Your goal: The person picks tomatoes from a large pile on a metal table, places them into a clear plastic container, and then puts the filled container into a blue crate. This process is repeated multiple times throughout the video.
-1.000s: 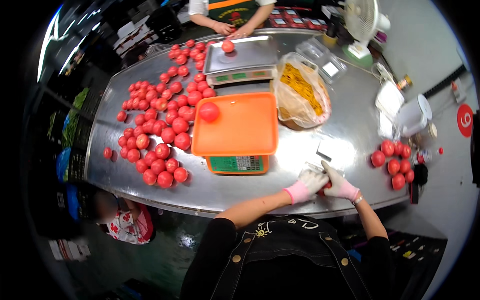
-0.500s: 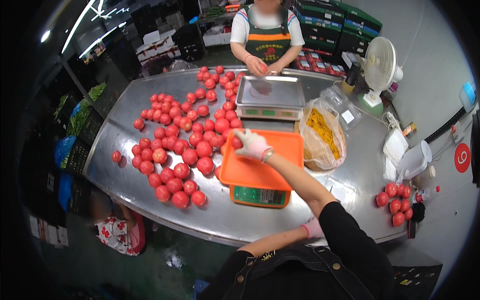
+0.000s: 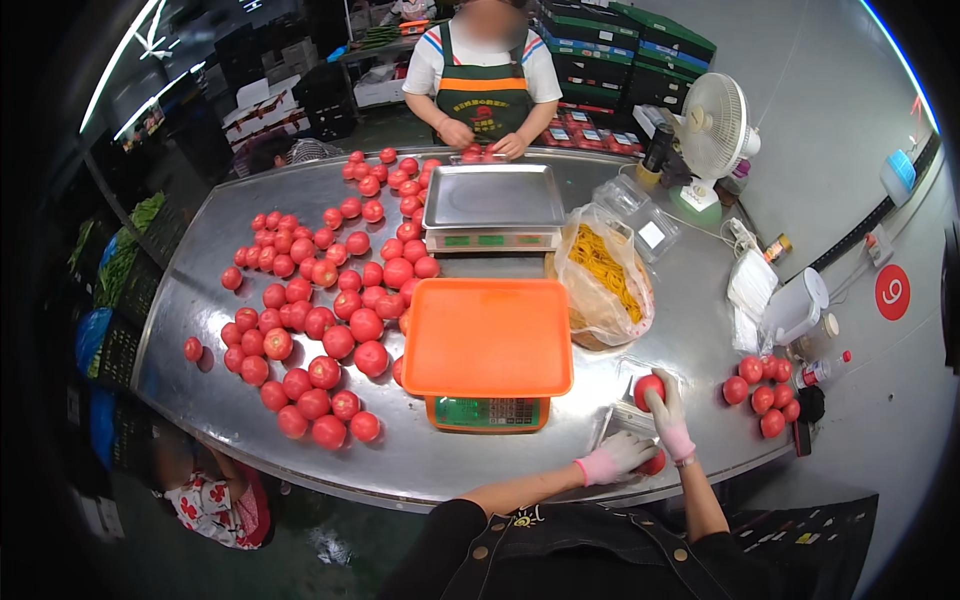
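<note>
My right hand, in a pale glove with a pink cuff, closes round a red tomato near the table's front right. Below it lies a clear plastic tray. At the tray's near end my left hand, gloved the same way, bends its fingers over the edge. A second tomato shows beside those fingertips, partly hidden by the hands. To the left stands an orange scale with an orange tray on top, holding nothing. Many loose tomatoes cover the left part of the steel table.
Across the table a co-worker's hands are at some tomatoes behind a steel-topped scale. A bag of yellow rubber bands, clear containers and a fan stand rightward. Several tomatoes sit at the right edge.
My right hand has moved from the orange scale rightward to the clear tray, carrying a tomato. My view has shifted right. The co-worker's hands have lowered to the table.
</note>
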Available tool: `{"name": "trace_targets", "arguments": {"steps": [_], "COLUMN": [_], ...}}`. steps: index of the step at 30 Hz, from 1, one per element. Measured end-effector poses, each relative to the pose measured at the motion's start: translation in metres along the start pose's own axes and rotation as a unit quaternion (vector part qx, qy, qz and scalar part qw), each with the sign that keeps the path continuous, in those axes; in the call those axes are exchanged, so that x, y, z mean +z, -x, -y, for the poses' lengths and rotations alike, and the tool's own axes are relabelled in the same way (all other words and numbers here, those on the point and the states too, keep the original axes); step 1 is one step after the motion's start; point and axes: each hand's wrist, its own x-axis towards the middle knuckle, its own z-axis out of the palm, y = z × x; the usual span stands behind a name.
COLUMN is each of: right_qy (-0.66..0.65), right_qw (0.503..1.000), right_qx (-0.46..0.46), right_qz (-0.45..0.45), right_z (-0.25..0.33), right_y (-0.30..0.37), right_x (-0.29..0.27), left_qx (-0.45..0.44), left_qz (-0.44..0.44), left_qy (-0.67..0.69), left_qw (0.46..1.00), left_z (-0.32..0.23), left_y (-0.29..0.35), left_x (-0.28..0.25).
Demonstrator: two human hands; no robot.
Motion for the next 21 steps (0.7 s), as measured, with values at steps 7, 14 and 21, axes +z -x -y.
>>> {"name": "trace_targets", "arguments": {"steps": [7, 14, 21], "right_qy": [0.107, 0.234, -0.529], "right_qw": [0.989, 0.934, 0.832], "right_qx": [-0.040, 0.082, 0.163], "right_qz": [0.092, -0.257, 0.028], "right_z": [-0.006, -0.079, -0.134], "right_y": [0.052, 0.026, 0.046], "right_x": [-0.004, -0.024, -0.063], "left_qx": [0.060, 0.012, -0.465], "left_qz": [0.050, -0.046, -0.355], "left_qy": [-0.058, 0.033, 0.575], "left_qw": [0.995, 0.998, 0.573], "left_z": [0.005, -0.013, 0.029], "left_y": [0.011, 0.008, 0.032], "left_x": [0.003, -0.045, -0.032]}}
